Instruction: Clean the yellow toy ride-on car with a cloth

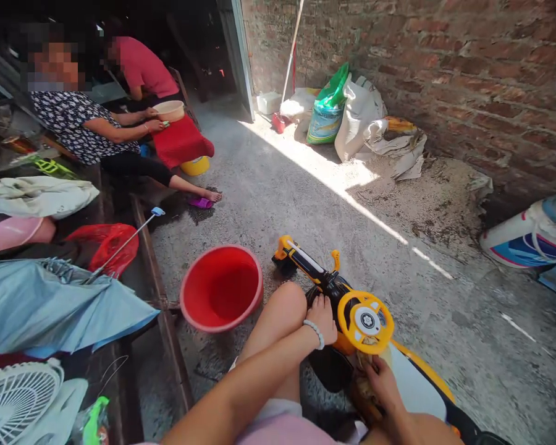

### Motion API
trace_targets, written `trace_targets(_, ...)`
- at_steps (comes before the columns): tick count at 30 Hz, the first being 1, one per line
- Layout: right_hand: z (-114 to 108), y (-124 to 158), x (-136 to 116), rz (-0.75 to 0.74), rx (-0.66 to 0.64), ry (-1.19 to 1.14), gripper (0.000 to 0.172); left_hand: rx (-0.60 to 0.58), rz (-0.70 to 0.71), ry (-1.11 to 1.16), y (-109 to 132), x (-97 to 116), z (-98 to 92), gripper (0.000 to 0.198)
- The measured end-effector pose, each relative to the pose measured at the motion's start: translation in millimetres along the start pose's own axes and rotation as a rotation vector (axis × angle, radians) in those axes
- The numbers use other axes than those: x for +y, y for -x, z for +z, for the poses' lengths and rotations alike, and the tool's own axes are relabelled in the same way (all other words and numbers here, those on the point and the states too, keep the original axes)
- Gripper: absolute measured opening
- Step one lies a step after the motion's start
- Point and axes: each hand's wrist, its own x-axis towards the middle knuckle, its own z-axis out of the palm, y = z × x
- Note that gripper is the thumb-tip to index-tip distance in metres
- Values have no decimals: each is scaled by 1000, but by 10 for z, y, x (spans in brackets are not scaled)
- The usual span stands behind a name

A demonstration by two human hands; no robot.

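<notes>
A yellow and black toy ride-on vehicle [419,377] stands at my right, with a yellow steering wheel [366,321] that has a white centre. My left hand [322,318], with a bead bracelet on its wrist, lies against the black part just left of the wheel; its fingers are bent and what they hold, if anything, is hidden. My right hand [383,382] is below the wheel, its fingers pinched at a brownish cloth-like thing [365,378] that I cannot make out well. Left of my knee sits a red basin [222,287].
Two seated people are at the upper left; one holds a pale basin [169,111] over a red cloth. Sacks [354,114] lean on the brick wall. A bucket [532,232] stands at the right. A blue umbrella [60,306] and white fan grille [18,402] lie left.
</notes>
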Motion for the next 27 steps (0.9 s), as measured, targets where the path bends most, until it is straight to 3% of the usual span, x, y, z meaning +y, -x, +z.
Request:
trace_targets(2,190,139,-121,-24,22,47,42,-143,106,-94,122,-42,21,73)
trace_targets(4,311,191,-306,-145,31,108,44,-217,184,-191,224,-116,20,70)
trace_targets(6,381,187,-510,-276,31,186,47,-210,196,-246,299,-205,-6,72)
trace_targets(8,427,165,-680,-311,23,295,54,-168,191,-240,353,-293,-46,70)
trace_targets(12,486,175,-815,-195,-41,542,62,-105,209,-208,426,-446,-93,58)
trace_targets(16,506,296,-728,-156,-75,652,61,-88,202,-205,446,-517,-89,56)
trace_targets(19,565,468,-596,-153,-107,573,59,-106,204,-234,415,-483,-93,57)
trace_targets(23,704,742,-489,-79,-182,261,54,-158,225,-272,360,-367,-66,55)
trace_targets(27,682,854,-743,-65,-203,-103,56,-212,270,-256,322,-278,22,61)
